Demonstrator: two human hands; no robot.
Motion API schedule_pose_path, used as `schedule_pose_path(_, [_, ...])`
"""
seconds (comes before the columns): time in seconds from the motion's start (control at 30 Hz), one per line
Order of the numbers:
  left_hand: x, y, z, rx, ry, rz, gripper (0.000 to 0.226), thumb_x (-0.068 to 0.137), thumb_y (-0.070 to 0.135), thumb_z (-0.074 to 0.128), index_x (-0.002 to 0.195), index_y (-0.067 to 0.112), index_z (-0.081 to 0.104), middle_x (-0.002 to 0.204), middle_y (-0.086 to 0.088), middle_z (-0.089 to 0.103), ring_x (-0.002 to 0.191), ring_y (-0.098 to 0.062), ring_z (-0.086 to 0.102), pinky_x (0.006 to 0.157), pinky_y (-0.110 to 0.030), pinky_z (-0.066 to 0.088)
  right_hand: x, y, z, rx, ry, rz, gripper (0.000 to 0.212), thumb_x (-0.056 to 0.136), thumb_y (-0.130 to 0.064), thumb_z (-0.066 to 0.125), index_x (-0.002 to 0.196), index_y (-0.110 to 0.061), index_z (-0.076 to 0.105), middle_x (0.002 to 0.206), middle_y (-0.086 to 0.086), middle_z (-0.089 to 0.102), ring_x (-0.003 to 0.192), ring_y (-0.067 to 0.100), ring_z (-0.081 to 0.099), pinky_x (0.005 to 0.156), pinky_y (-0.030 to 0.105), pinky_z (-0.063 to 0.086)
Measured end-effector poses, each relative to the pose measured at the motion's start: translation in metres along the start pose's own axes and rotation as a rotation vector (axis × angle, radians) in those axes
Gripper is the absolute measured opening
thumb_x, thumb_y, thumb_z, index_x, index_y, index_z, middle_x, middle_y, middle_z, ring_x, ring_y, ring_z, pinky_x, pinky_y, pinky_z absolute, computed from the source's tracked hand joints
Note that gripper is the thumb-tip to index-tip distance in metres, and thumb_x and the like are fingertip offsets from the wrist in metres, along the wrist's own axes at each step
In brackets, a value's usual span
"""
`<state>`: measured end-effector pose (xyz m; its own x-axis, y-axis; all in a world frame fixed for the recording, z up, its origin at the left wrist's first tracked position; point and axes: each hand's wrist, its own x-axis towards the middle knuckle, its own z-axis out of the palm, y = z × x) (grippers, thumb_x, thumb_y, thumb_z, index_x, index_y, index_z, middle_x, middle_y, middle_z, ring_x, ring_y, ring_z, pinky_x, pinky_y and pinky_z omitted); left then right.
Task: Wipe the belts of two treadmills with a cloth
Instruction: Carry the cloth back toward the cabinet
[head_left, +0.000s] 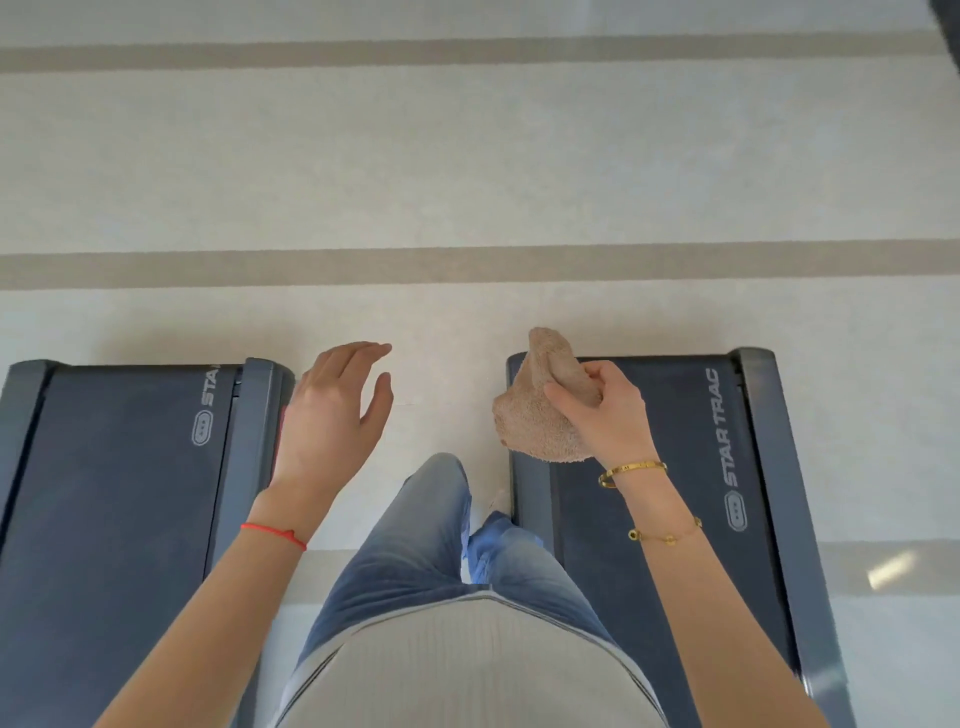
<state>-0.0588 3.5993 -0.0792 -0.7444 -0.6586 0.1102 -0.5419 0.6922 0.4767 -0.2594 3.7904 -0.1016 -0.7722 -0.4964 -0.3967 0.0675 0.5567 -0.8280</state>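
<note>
Two dark treadmills lie side by side with a strip of floor between them, where I stand. The left treadmill's belt (114, 493) fills the lower left; the right treadmill's belt (680, 467) runs down the lower right. My right hand (608, 410) grips a bunched tan cloth (535, 415) in the air above the rear left corner of the right treadmill. My left hand (332, 410) hovers with relaxed fingers, holding nothing, over the gap beside the left treadmill's right side rail (249, 441).
Pale carpet with beige stripes (467, 265) stretches beyond the treadmills' rear ends. My jeans-clad legs (415, 545) stand on the floor between the two machines. Grey side rails (779, 493) border each belt.
</note>
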Motion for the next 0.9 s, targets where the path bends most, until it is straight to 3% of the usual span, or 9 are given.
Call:
schedule_pose_path(0.3, [0.050, -0.047, -0.031, -0.014, 0.155, -0.197, 0.029, 0.096, 0.010, 0.057, 0.123, 0.006, 0.064, 0.112, -0.009, 0.067, 0.104, -0.031, 0.061, 0.084, -0.050, 0.053, 0.077, -0.083, 0.064, -0.018, -0.176, -0.115, 0.033, 0.082, -0.031, 0.078, 0.107, -0.015, 0.062, 0.099, -0.006, 0.066, 0.091, 0.007, 0.063, 0.075, 0.024, 0.050])
schedule_pose_path(0.53, [0.133, -0.122, -0.088, 0.031, 0.282, -0.325, 0.030, 0.097, 0.014, 0.057, 0.126, 0.011, 0.063, 0.120, -0.003, 0.066, 0.103, -0.026, 0.061, 0.079, -0.034, 0.049, 0.174, -0.191, 0.158, -0.027, -0.307, -0.198, 0.034, 0.080, -0.028, 0.080, 0.107, -0.015, 0.063, 0.097, -0.009, 0.067, 0.088, 0.003, 0.063, 0.072, 0.017, 0.049])
schedule_pose_path(0.7, [0.197, -0.188, -0.132, 0.076, 0.324, -0.390, 0.031, 0.098, 0.017, 0.055, 0.128, 0.012, 0.062, 0.123, -0.003, 0.065, 0.112, -0.024, 0.059, 0.083, -0.040, 0.053, 0.238, -0.274, 0.233, 0.003, -0.384, -0.237, 0.031, 0.079, -0.025, 0.081, 0.103, -0.016, 0.063, 0.095, -0.005, 0.070, 0.084, 0.006, 0.066, 0.073, 0.022, 0.050])
schedule_pose_path(0.9, [0.273, -0.251, -0.161, 0.099, 0.345, -0.462, 0.030, 0.098, 0.016, 0.055, 0.126, 0.012, 0.062, 0.121, -0.003, 0.065, 0.107, -0.025, 0.061, 0.077, -0.038, 0.051, 0.306, -0.345, 0.300, 0.022, -0.454, -0.257, 0.029, 0.080, -0.022, 0.080, 0.102, -0.014, 0.063, 0.093, -0.002, 0.072, 0.085, 0.009, 0.068, 0.077, 0.025, 0.053])
